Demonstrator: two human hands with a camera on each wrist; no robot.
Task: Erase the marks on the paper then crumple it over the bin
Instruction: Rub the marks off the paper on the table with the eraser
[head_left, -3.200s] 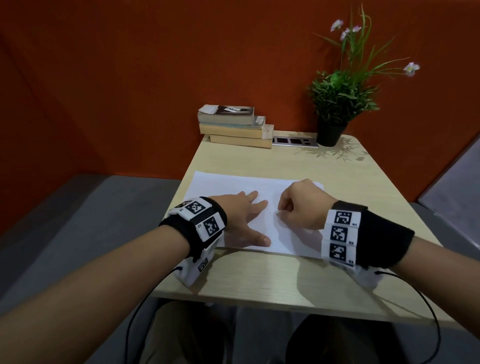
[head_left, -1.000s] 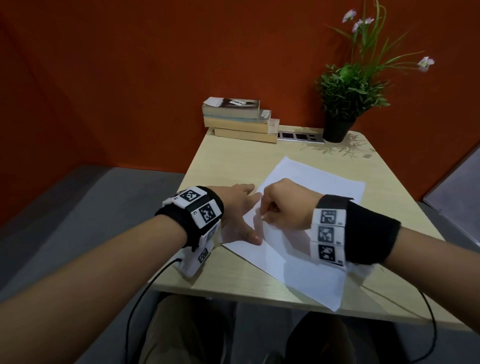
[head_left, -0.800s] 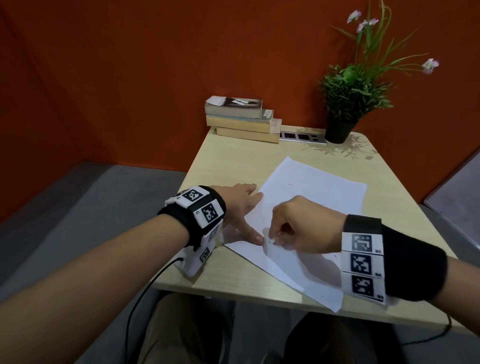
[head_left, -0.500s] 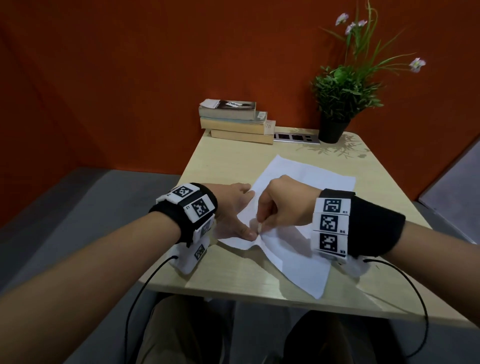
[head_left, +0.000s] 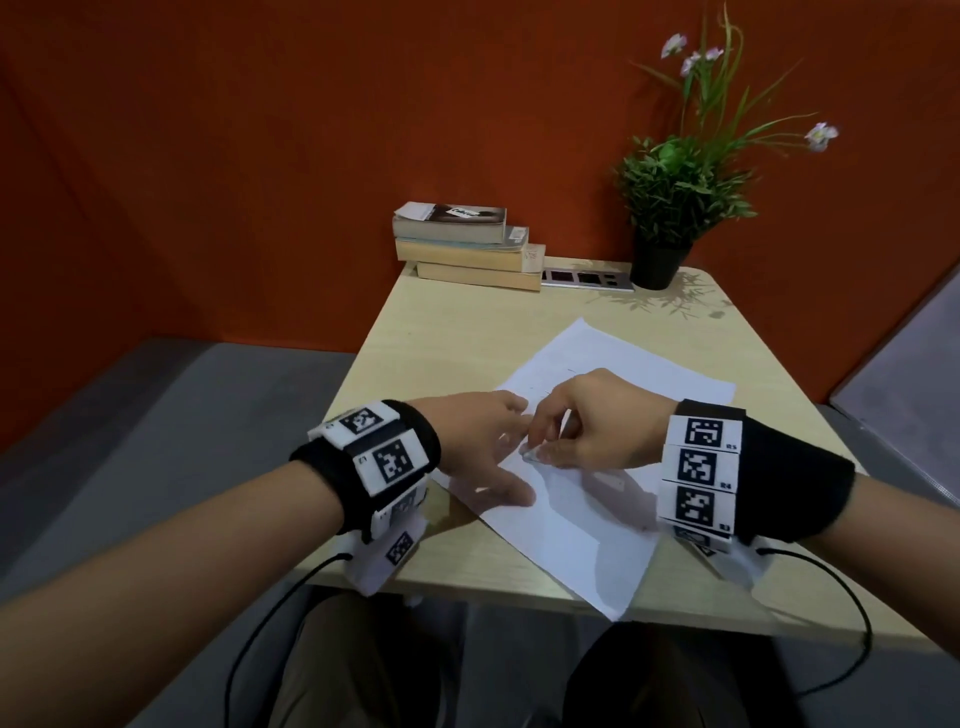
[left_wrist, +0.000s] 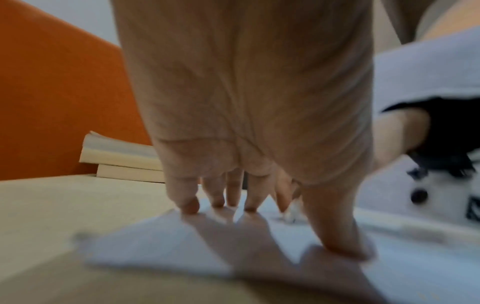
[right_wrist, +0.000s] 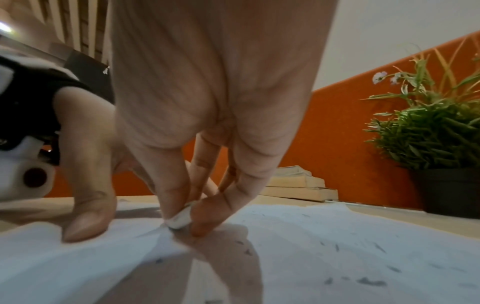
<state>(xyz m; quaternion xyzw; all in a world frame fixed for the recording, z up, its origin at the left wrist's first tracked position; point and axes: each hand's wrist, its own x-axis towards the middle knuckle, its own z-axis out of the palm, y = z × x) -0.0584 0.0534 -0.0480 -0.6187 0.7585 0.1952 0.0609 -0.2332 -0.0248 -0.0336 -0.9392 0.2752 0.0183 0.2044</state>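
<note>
A white sheet of paper (head_left: 613, 410) lies skewed on the wooden table (head_left: 467, 332), one corner hanging over the near edge. Faint pencil marks and dark eraser crumbs dot the paper (right_wrist: 337, 242). My left hand (head_left: 483, 447) lies flat, its straight fingers (left_wrist: 189, 203) and thumb pressing down the paper's left corner (left_wrist: 161, 246). My right hand (head_left: 576, 426) pinches a small white eraser (right_wrist: 179, 219) between thumb and fingertips, its end touching the paper right beside my left thumb (right_wrist: 85, 218). The eraser (head_left: 531, 454) shows as a small pale tip. No bin is in view.
A stack of books (head_left: 467, 244) and a power strip (head_left: 587, 278) sit at the table's far edge against the orange wall. A potted plant (head_left: 670, 208) stands at the far right corner. Grey floor (head_left: 156, 415) lies to the left.
The paper has been turned from square-on to skewed. My right hand has rubbed back and forth with the eraser; my left hand has stayed pressing the paper's left side.
</note>
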